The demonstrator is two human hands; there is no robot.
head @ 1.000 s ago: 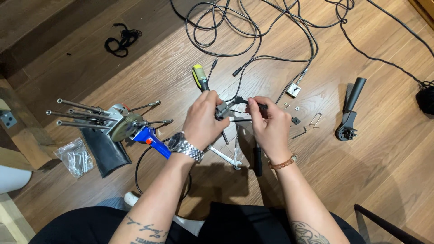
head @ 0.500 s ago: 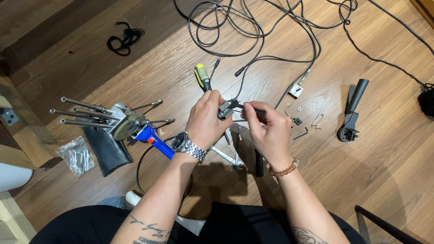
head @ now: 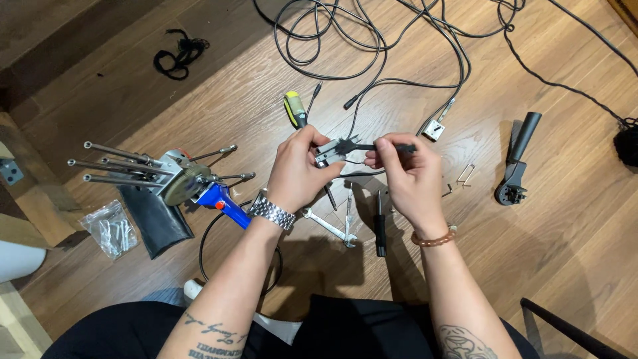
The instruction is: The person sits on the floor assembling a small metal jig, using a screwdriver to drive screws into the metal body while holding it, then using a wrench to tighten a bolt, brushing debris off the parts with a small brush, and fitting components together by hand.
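A wooden plank floor (head: 219, 100) carries loose black cables (head: 372, 46) at twelve o'clock and a blue-handled tool (head: 222, 199) at nine. Both forearms rise from six o'clock and meet mid-frame, held above the floor. The left hand (head: 296, 169) has its fingers curled, gripping a small metal part (head: 330, 150). The right hand (head: 409, 173) pinches a thin black tool (head: 392, 147) whose tip meets that part.

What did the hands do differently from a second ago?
Very little. The left hand still holds the small metal part and the right hand still pinches the thin black tool against it; the right hand has shifted only slightly. Nothing was picked up or let go. The yellow-handled screwdriver, wrenches and cables on the floor stayed put.
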